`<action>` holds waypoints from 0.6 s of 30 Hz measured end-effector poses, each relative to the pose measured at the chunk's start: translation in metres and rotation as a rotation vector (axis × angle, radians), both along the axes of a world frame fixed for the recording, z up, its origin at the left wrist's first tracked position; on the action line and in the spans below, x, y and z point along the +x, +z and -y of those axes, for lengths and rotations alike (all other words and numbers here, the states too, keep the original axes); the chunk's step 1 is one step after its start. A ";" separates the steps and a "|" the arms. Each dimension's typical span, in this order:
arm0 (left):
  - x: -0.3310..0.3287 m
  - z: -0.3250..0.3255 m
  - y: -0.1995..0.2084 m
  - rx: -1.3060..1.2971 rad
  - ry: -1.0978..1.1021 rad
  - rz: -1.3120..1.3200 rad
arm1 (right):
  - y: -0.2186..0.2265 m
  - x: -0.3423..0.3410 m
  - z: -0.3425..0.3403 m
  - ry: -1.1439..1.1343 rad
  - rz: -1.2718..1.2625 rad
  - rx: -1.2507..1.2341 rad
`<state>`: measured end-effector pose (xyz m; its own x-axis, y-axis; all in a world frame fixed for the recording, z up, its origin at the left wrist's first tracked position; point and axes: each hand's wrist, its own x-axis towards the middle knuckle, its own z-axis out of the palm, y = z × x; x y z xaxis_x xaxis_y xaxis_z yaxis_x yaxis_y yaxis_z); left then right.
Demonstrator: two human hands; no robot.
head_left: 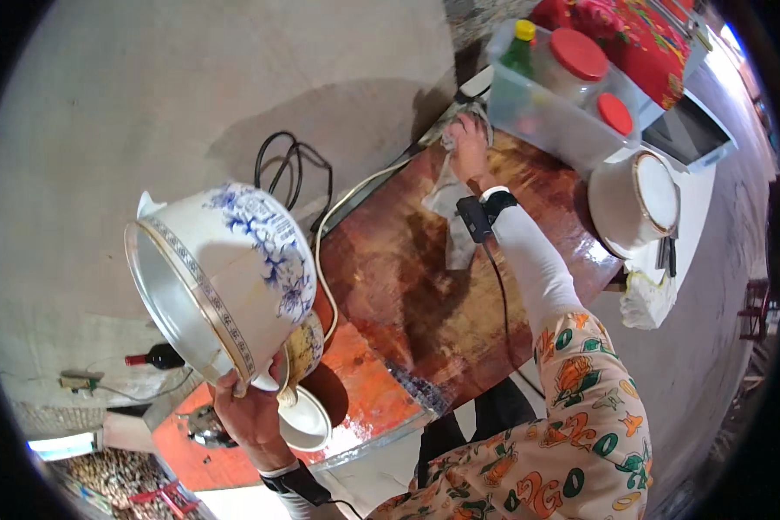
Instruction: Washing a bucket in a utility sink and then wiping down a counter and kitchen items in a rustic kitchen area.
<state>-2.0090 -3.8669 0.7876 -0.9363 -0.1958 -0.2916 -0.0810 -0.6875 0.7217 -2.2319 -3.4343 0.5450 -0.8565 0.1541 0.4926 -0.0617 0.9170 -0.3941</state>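
Observation:
My left hand [250, 420] grips the lower rim and handle of a deep white pot [256, 251] with blue floral print. Held up at the left, the pot is tipped on its side, its metal-lined mouth facing left. At the far edge of the wooden table [390, 260], my right hand [470, 146] presses on a crumpled greyish cloth [485, 121], fingers bent around it. A pale, thin sheet [446, 208] lies on the tabletop beside my right wrist; whether it joins the cloth I cannot tell.
Beyond my right hand stands a clear plastic bin [537, 113] with red-lidded jars and a green bottle. A white round pot [633, 204] sits at the right. Behind the held pot are a patterned container [306, 347] and a white bowl [306, 420]. A pale cable [321, 269] follows the wall edge.

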 end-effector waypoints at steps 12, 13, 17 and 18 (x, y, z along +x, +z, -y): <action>-0.005 0.016 0.000 0.057 -0.016 -0.003 | -0.014 0.142 0.211 0.914 0.712 -0.891; -0.006 0.013 0.004 0.066 -0.049 -0.005 | -0.019 0.125 0.173 0.836 0.527 -0.706; -0.006 0.014 0.004 0.073 -0.078 -0.003 | 0.003 0.043 0.048 0.385 0.137 -0.486; -0.009 0.016 0.003 0.075 -0.085 -0.005 | -0.013 0.021 0.027 0.262 0.023 0.052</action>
<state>-2.0182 -3.8831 0.7906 -0.9500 -0.0932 -0.2979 -0.1382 -0.7301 0.6692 -2.2109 -3.4616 0.5320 -0.8751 -0.0991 0.4736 -0.2908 0.8901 -0.3510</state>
